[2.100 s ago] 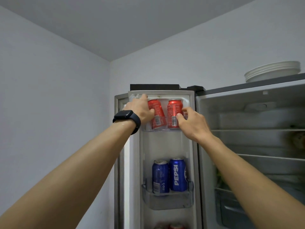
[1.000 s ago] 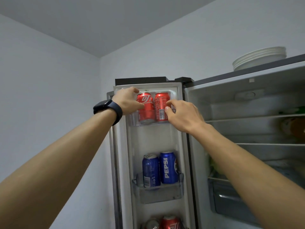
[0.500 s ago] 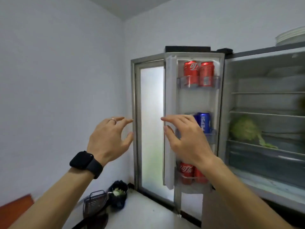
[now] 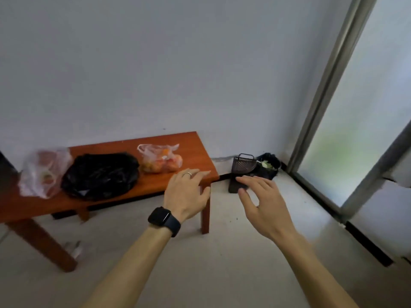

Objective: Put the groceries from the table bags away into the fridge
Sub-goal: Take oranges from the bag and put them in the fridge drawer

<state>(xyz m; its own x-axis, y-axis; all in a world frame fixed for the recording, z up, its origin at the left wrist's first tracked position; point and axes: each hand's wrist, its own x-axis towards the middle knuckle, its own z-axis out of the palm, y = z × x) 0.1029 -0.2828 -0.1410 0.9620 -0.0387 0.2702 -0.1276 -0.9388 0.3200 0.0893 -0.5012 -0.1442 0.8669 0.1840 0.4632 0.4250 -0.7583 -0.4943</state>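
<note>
The low brown table [image 4: 195, 143] holds a black bag [image 4: 100, 174] between a cloudy bag [image 4: 42, 172] and a fruit bag [image 4: 161, 161], and my left hand [image 4: 186, 194] and right hand [image 4: 260, 198] reach toward it, both open, fingers spread, holding nothing.

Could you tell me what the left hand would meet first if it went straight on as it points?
Probably the right end of the red-brown wooden table; the left hand aims right of the clear plastic bag of orange fruit. Depth unclear.
</note>
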